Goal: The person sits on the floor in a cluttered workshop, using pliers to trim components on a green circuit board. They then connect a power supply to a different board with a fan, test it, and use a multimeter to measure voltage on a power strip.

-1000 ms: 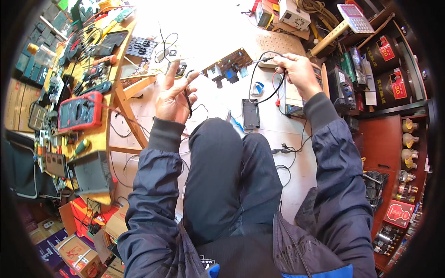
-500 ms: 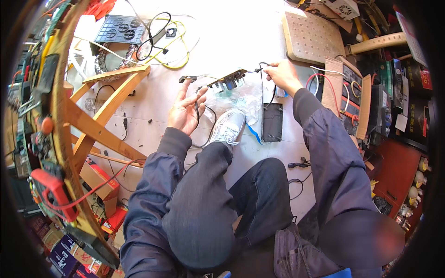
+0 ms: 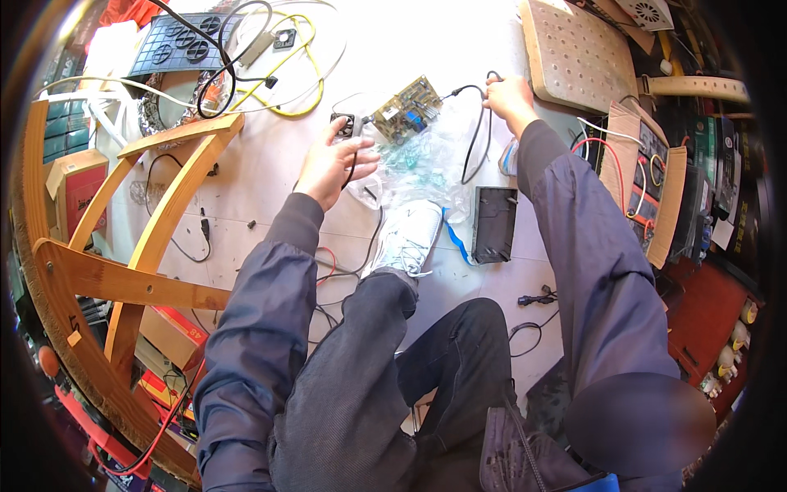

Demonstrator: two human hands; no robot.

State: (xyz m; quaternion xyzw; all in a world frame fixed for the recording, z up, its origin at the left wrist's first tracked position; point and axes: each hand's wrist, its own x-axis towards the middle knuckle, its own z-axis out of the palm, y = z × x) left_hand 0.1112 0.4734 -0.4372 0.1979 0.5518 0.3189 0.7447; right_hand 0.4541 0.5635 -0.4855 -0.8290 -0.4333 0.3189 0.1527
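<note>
Left of the board (image 3: 407, 109), the left hand (image 3: 326, 168) is splayed, grip on a half-hidden lead (image 3: 353, 167) unclear; right, the right hand (image 3: 510, 100) pinches a cable (image 3: 490, 131). Beyond, floor (image 3: 402, 41) dissolves in glare.

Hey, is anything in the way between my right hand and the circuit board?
Only the black cable shows between your right hand and the board, running to the board's right end. Nothing else visible stands in the way.

A pale perforated pad (image 3: 578, 59) sits near an open cardboard box (image 3: 667, 209).
</note>
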